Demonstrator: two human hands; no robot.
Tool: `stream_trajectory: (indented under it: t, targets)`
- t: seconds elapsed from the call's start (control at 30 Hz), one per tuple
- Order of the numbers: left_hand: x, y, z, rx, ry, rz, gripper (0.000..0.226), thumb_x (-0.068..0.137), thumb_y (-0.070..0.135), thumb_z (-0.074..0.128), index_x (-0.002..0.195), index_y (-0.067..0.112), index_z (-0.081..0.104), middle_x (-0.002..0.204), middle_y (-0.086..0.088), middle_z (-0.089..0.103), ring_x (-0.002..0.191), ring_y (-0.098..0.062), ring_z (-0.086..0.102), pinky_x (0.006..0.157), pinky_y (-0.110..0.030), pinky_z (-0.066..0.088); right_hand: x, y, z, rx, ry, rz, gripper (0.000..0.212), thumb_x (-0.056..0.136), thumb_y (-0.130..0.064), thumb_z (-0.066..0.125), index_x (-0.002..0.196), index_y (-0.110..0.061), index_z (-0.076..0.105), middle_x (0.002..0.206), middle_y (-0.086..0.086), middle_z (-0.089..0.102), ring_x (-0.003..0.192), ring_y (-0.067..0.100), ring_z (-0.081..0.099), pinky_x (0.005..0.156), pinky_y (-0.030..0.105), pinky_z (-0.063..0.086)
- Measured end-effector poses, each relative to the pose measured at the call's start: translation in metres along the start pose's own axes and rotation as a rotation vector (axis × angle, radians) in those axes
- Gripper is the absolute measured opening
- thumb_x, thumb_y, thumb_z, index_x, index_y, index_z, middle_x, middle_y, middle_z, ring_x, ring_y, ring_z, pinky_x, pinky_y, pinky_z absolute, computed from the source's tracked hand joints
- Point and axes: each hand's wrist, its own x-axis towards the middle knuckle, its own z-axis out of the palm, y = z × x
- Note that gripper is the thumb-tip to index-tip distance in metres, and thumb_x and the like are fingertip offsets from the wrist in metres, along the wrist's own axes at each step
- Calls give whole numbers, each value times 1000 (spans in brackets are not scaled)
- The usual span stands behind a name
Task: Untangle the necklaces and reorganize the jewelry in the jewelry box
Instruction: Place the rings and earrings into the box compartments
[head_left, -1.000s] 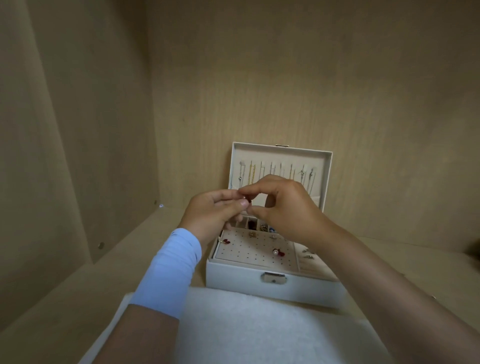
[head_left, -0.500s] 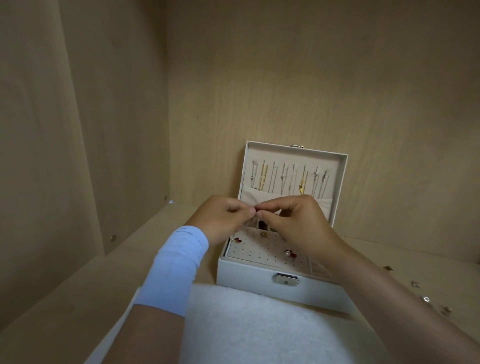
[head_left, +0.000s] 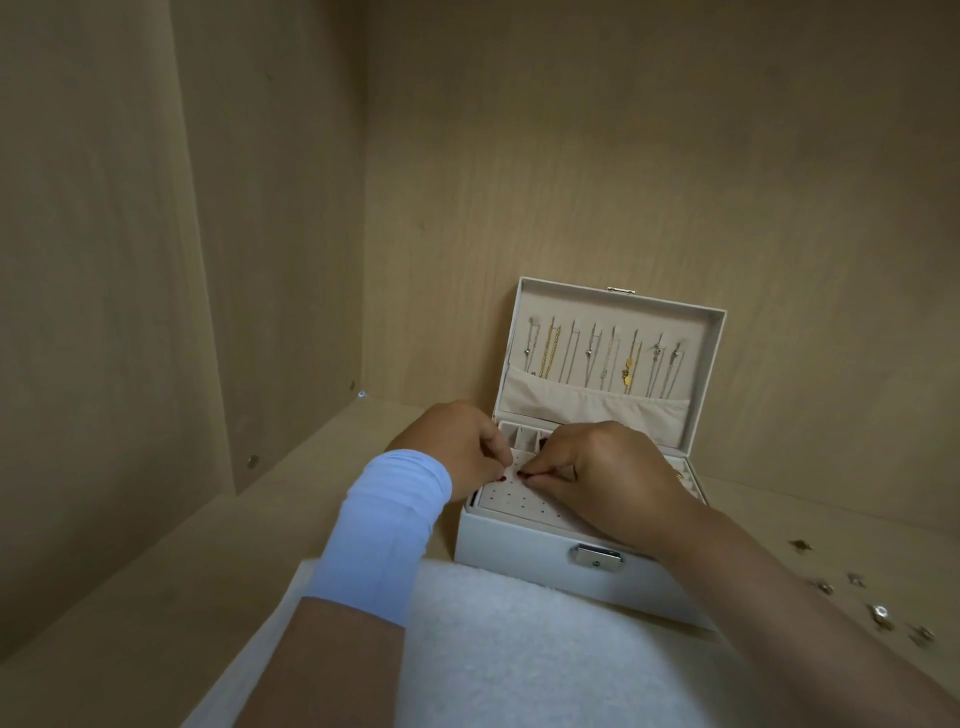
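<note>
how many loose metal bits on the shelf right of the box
5 bits on the shelf right of the box: one farthest back, two in the middle, two nearest. The arm or frame edge may hide more.

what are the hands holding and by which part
The right hand pinches a tiny red earring over the earring pad; gripped part too small to tell. Whether the left hand holds anything is unclear.

A white fluffy cloth lies on a pale wooden shelf. Left of the cloth rises a side panel with a small metal peg. Beyond the cloth stands the back panel.
</note>
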Motion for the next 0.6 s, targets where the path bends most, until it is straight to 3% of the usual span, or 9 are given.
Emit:
stream_trajectory:
  t: [0.1,0.23,0.33,0.4,0.5,0.6]
  targets:
    - [0,0,0,19,-4,7,16,84,14,69,90,25,78,91,13,67,94,-8,63,90,-22,49,-1,-3,-2,-70,-22,-50,14,86,-38,72,98,-44,76,89,-20,70,81,2,63,59,20,41]
    - [-2,2,1,23,5,10,18,85,15,66,91,29,77,100,11,70,93,-9,63,88,-23,49,2,-5,-14,-78,-160,-19,20,90,-38,64,106,-46,73,103,-23,66,94,0,58,69,23,41]
    - [-2,7,2,14,37,34,18,87,19,64,92,32,76,98,14,69,87,-7,61,83,-22,49,4,-2,-20,58,-225,90,23,92,-28,63,104,-46,72,99,-27,67,85,-3,58,76,25,49]
    - [-3,12,5,20,58,68,16,87,22,65,91,33,76,96,15,66,83,-6,59,79,-21,48,4,6,-27,192,-176,204,24,94,-20,62,97,-42,72,95,-25,70,78,-5,60,76,26,52]
    - [-3,18,12,33,40,92,12,83,25,68,87,34,76,97,15,66,86,-6,61,83,-25,52,-1,19,-43,190,-138,268,23,94,-18,63,89,-40,69,90,-25,69,75,-12,59,69,16,44]
    - [-2,19,16,65,-9,85,9,79,28,71,82,35,75,92,17,68,87,-6,63,86,-29,54,-11,24,-52,100,-236,259,19,92,-22,65,87,-40,71,87,-28,66,70,-22,53,59,6,33]
